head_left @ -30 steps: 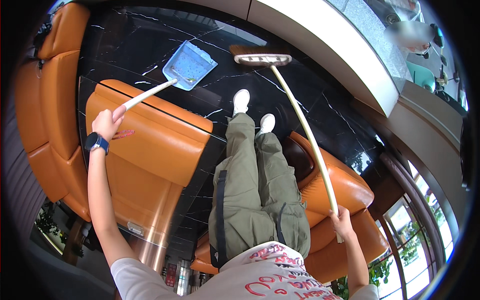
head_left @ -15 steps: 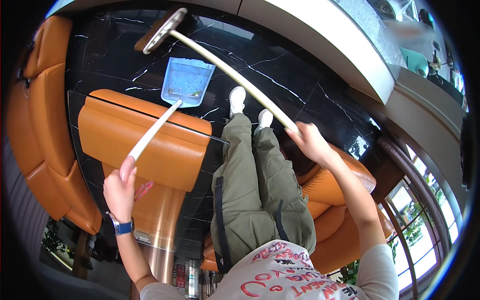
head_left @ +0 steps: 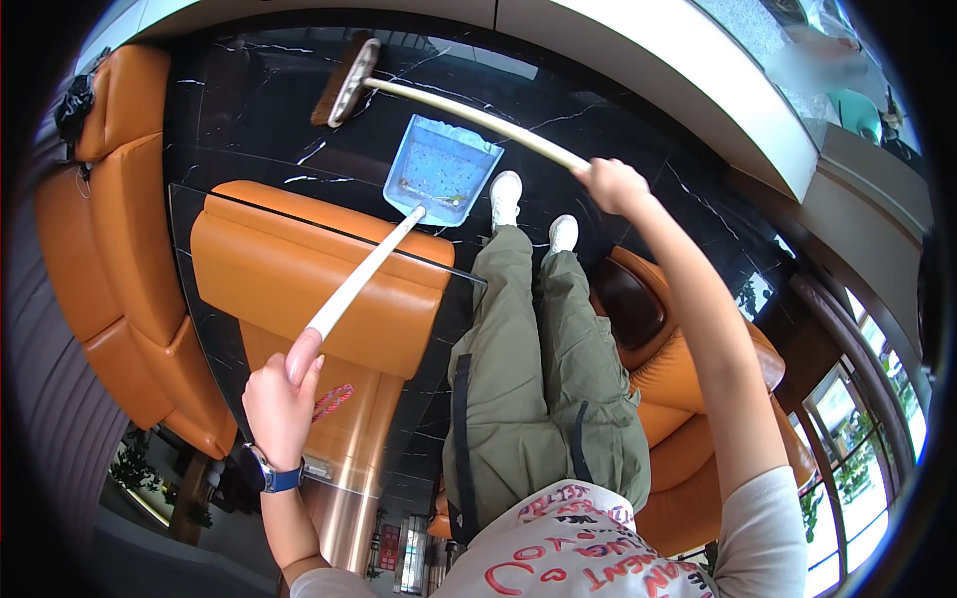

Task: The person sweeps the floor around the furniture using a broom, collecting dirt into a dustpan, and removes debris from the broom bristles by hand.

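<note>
My left hand (head_left: 281,404) is closed round the top of a long-handled dustpan, its thumb along the pinkish grip. The dustpan's blue pan (head_left: 444,164) rests on the black floor just ahead of my feet, with small bits of debris in it. A red braided cord loop (head_left: 333,401) hangs beside the left hand. My right hand (head_left: 614,186) grips the pale handle of a broom (head_left: 488,122), arm stretched forward. The brown-bristled broom head (head_left: 349,82) lies on the floor beyond the pan and to its left, apart from it.
An orange leather seat (head_left: 319,269) with a glass edge stands under the dustpan's handle. An orange sofa (head_left: 125,249) lines the left. An orange armchair (head_left: 688,468) is close by my right leg. A pale ledge (head_left: 688,90) runs along the far side of the black marble floor (head_left: 269,130).
The right hand has pushed the broom farther forward, and its handle lies flatter. In the picture, the dustpan, furniture and my legs have shifted right as the view turned.
</note>
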The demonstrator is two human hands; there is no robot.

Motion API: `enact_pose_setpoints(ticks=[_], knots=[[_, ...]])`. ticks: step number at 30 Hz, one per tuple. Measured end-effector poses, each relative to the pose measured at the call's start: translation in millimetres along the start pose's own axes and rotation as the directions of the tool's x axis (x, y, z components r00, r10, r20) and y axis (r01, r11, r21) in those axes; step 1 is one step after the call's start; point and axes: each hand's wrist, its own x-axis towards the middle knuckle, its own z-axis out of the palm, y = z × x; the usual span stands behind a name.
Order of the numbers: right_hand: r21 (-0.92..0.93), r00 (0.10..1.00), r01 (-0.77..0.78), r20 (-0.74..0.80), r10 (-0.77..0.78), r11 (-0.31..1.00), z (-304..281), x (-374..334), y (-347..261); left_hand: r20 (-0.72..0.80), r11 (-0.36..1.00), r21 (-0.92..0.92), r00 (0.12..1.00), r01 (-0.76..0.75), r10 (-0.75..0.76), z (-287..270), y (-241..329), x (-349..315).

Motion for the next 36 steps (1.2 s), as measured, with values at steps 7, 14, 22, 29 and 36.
enact_pose_setpoints(ticks=[7, 14, 22, 29, 36], knots=[[0.121, 0.995, -0.098, -0.010, 0.100, 0.988, 49, -64, 108, 0.011, 0.999, 0.034, 1.000, -0.028, 0.028, -15, -5, 14], [0.222, 0.956, -0.292, 0.065, 0.285, 0.930, 98, -168, 154, -0.019, 0.995, 0.100, 0.999, -0.031, 0.033, -18, 8, 13], [0.529, 0.853, -0.522, 0.340, 0.396, 0.669, 162, -279, 146, -0.110, 0.990, 0.137, 0.993, -0.034, 0.049, -9, 9, 6], [0.846, 0.866, -0.473, 0.394, 0.309, 0.246, 179, -313, 106, -0.158, 0.975, 0.202, 0.980, -0.091, 0.124, -1, 20, 12], [0.852, 0.828, -0.468, 0.516, 0.219, -0.235, 182, -375, 46, -0.095, 0.914, 0.238, 0.928, -0.329, 0.359, -8, 26, 30]])
